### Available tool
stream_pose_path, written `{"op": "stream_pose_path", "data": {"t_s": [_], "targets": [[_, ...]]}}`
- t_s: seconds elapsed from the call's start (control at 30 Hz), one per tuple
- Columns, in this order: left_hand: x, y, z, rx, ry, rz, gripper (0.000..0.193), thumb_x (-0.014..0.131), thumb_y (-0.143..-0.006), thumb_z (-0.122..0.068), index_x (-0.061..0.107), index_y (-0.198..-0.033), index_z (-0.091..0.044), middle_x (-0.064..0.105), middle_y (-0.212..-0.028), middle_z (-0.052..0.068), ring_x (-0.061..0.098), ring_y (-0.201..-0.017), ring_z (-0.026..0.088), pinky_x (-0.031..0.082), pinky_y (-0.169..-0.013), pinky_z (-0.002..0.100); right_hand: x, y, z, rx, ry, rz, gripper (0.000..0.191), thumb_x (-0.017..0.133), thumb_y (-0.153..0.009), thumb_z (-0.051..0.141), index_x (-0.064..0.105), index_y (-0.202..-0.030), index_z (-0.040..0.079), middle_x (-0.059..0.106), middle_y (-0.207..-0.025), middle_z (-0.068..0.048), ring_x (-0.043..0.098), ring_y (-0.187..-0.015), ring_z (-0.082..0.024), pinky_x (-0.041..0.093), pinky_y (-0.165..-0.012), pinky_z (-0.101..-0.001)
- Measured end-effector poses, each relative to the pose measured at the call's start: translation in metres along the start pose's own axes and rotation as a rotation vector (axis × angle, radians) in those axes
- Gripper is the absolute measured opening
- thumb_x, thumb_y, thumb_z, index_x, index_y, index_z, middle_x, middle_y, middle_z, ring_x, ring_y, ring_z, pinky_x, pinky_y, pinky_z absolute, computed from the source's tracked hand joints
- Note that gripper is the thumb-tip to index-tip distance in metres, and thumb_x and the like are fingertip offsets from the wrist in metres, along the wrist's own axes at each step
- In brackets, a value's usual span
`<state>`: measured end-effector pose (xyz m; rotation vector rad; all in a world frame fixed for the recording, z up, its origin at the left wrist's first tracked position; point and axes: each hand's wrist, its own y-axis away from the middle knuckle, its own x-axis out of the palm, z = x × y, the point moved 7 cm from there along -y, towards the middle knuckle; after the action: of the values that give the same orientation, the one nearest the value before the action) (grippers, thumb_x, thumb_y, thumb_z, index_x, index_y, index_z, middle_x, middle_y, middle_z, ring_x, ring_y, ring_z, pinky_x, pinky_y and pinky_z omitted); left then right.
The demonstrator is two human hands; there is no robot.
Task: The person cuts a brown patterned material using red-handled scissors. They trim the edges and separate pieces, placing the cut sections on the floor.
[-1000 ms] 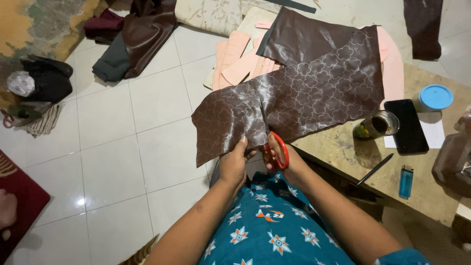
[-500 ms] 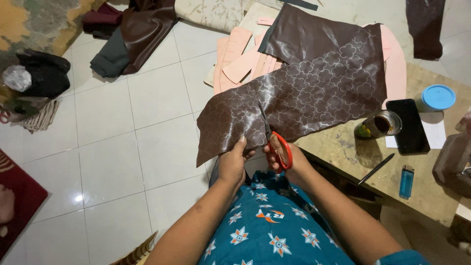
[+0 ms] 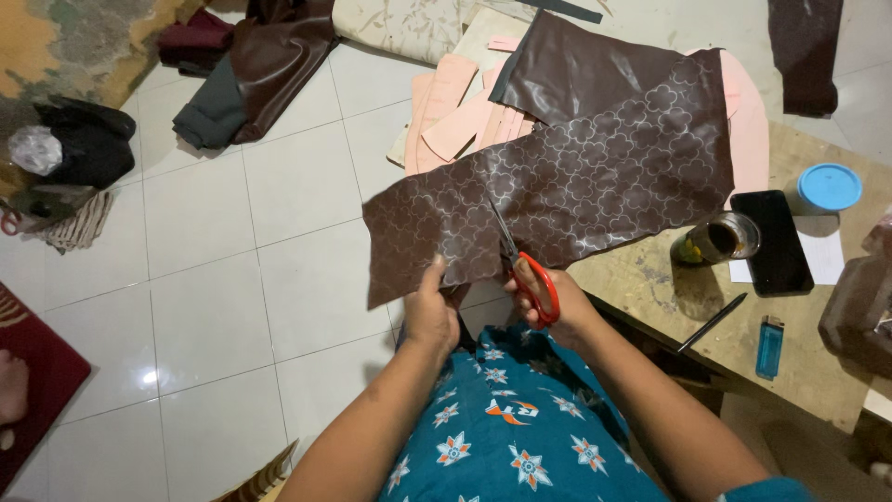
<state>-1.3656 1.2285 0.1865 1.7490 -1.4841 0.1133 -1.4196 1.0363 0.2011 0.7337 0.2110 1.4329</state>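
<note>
A large sheet of shiny brown patterned material [image 3: 595,177] hangs off the low wooden table [image 3: 808,335] toward me. My left hand [image 3: 432,307] pinches its near edge from below. My right hand [image 3: 548,302] grips red-handled scissors [image 3: 525,270], whose blades point up into the sheet at a cut near the middle of its lower edge. Pink paper pattern pieces [image 3: 455,116] lie under and beyond the sheet.
On the table sit a black phone [image 3: 771,242], a small open tin [image 3: 715,239], a blue-lidded tub [image 3: 825,189], a blue lighter [image 3: 768,346] and a black pen [image 3: 711,323]. Folded fabrics [image 3: 251,74] and a black bag [image 3: 88,144] lie on the white tiled floor.
The scissor blades have gone a little further up into the sheet. The left flap has sagged slightly; both hands stay near the same spot.
</note>
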Motion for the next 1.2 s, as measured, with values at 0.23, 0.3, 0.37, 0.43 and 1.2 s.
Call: {"op": "stream_pose_path", "data": {"t_s": [0.23,0.3,0.37,0.43,1.2], "targets": [[-0.004,-0.008,-0.001,-0.047,0.001,0.057,0.035,0.061,-0.095,-0.011,0.059,-0.125,0.007,0.066,-0.125,0.018,0.068,-0.111,0.030,0.059,-0.097,0.046,0.004,0.000,-0.006,-0.012,0.049,0.026,0.054,0.057,-0.094,0.058,0.067,-0.095,0.005,0.054,-0.061,-0.002,0.050,-0.048,-0.011,0.038,-0.045,-0.0251],[0.000,-0.003,-0.004,-0.031,-0.039,0.095,0.038,0.061,-0.097,-0.014,0.059,-0.127,0.009,0.066,-0.126,0.018,0.067,-0.112,0.029,0.058,-0.099,0.047,0.009,-0.001,-0.001,-0.056,0.037,0.053,0.054,0.055,-0.095,0.060,0.065,-0.094,0.007,0.053,-0.063,-0.001,0.049,-0.051,-0.011,0.038,-0.048,-0.0258],[0.005,0.002,-0.006,-0.031,-0.067,0.134,0.039,0.060,-0.098,-0.016,0.058,-0.129,0.008,0.065,-0.127,0.017,0.065,-0.114,0.027,0.056,-0.101,0.047,0.015,-0.003,0.004,-0.074,-0.002,0.085,0.052,0.055,-0.096,0.061,0.062,-0.093,0.009,0.053,-0.067,0.000,0.049,-0.056,-0.010,0.038,-0.052,-0.0259],[0.008,0.007,-0.006,-0.055,-0.083,0.178,0.040,0.058,-0.098,-0.018,0.058,-0.130,0.005,0.065,-0.128,0.014,0.064,-0.116,0.025,0.054,-0.103,0.047,0.018,-0.006,0.009,-0.067,-0.007,0.059,0.052,0.054,-0.096,0.061,0.061,-0.092,0.010,0.052,-0.067,-0.001,0.049,-0.057,-0.012,0.038,-0.053,-0.0274],[0.026,0.025,-0.040,0.066,-0.239,0.282,0.046,0.056,-0.102,-0.020,0.056,-0.136,0.012,0.060,-0.143,0.019,0.057,-0.129,0.024,0.040,-0.115,0.036,0.027,-0.004,0.036,-0.125,-0.169,0.246,0.049,0.047,-0.100,0.058,0.057,-0.093,0.011,0.061,-0.082,-0.003,0.061,-0.074,-0.016,0.052,-0.072,-0.0319]]}}
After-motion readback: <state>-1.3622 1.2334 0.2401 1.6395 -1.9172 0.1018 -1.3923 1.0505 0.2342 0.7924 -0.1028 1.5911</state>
